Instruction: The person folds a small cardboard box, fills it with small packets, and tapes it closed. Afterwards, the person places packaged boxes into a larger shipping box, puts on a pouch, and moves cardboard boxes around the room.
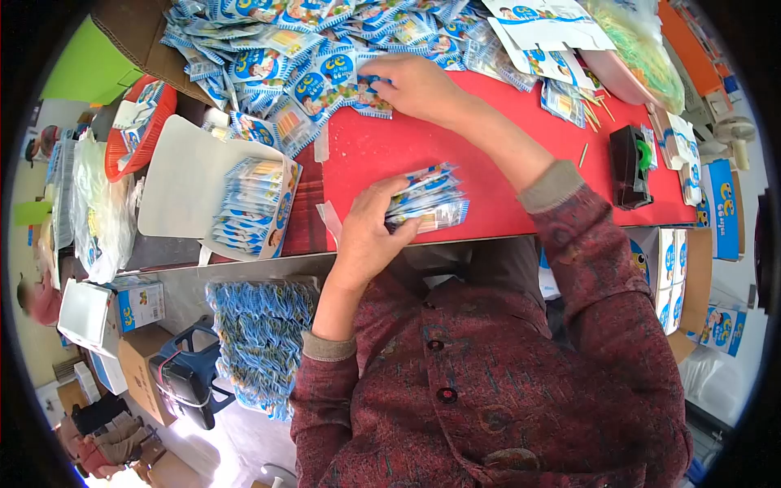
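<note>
My left hand [364, 232] grips a stack of small printed packets [437, 198] above the red tabletop, near its front edge. The packets are blue and white with clear windows, pressed face to face between thumb and fingers. At the near edge of a large heap of similar packets [272, 69], my right hand [419, 88] has its fingers curled on one packet [366, 99]. Its fingertips are partly hidden. Left of my left hand, an open white carton [175, 183] holds a row of upright packets [248, 207].
A black tape dispenser [628, 169] stands on the right of the red tabletop [496, 195]. Loose sticks [591, 115] and flat cartons [553, 28] lie behind it. An orange-red basket [122, 150] sits far left. Below the table is a container of several packets [260, 346].
</note>
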### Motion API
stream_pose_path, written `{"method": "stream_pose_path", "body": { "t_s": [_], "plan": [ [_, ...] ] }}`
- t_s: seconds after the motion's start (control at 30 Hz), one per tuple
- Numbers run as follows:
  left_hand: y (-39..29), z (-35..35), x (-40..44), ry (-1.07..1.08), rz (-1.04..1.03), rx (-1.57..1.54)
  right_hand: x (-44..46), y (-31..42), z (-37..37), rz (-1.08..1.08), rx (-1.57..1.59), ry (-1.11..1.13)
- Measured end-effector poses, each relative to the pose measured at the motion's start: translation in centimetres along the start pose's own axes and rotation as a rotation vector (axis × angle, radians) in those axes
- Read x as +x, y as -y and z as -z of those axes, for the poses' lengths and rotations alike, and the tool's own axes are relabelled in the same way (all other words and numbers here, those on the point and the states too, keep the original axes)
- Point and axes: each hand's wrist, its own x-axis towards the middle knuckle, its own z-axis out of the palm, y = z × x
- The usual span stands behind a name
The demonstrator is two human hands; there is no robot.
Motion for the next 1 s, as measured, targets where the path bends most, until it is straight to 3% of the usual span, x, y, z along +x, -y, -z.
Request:
{"method": "stream_pose_path", "body": {
  "t_s": [0.03, 0.1, 0.13, 0.27, 0.33, 0.37, 0.4, 0.5, 0.53, 0.6, 0.63, 0.73, 0.8, 0.87, 0.93, 1.0],
  "plan": [
    [-0.1, 0.1, 0.0, -0.011, -0.018, -0.006, 0.8, -0.7, -1.2, 0.005, 0.001, -0.007],
    [0.0, 0.0, 0.0, -0.012, -0.013, 0.002, 1.6, -1.4, -2.8, 0.024, -0.331, -0.046],
    [0.0, 0.0, 0.0, -0.011, -0.004, 0.001, 1.7, -1.6, -3.1, -0.104, -0.210, 0.089],
    [-0.2, 0.1, -0.1, -0.015, 0.001, -0.010, 0.6, -1.8, -1.5, -0.096, -0.106, 0.195],
    [-0.1, 0.1, -0.1, -0.012, 0.004, -0.017, -1.2, -2.2, -0.5, -0.203, 0.013, 0.131],
    [-0.1, 0.0, -0.1, -0.006, 0.003, -0.021, -2.3, -2.9, -0.5, -0.111, -0.043, -0.065],
    [0.0, -0.1, -0.1, -0.013, 0.008, -0.025, -3.1, -3.1, 0.2, -0.117, -0.046, -0.065],
    [0.2, -0.2, -0.2, -0.011, 0.005, -0.033, -5.1, -1.9, 3.8, -0.486, 0.258, -0.044],
    [0.3, -0.1, -0.1, -0.012, -0.001, -0.036, -5.7, -1.8, 4.5, -0.490, 0.256, -0.047],
    [0.1, -0.1, 0.0, -0.011, 0.004, -0.041, -6.7, -1.5, 5.3, -0.567, 0.609, -0.024],
    [0.1, -0.1, -0.1, -0.013, 0.013, -0.045, -7.4, -0.8, 5.0, -0.501, 0.785, -0.058],
    [0.6, -0.3, -0.1, -0.002, 0.003, -0.051, -9.3, 1.9, 3.1, -0.388, 0.951, 0.131],
    [0.1, -0.3, -0.2, -0.045, -0.021, -0.002, -10.5, 3.3, 2.8, -0.442, 0.933, 0.264],
    [-0.8, -0.3, -0.1, -0.092, -0.035, 0.047, -11.0, 3.3, 3.2, -0.421, 0.932, 0.252],
    [-2.3, -0.5, 0.4, -0.313, -0.008, -0.033, -10.5, 3.2, 4.3, -0.375, 0.853, 0.425],
    [-1.2, -0.4, 0.5, -0.209, -0.013, 0.022, -9.3, 3.1, 5.3, -0.412, 0.862, 0.476]
  ]
}}
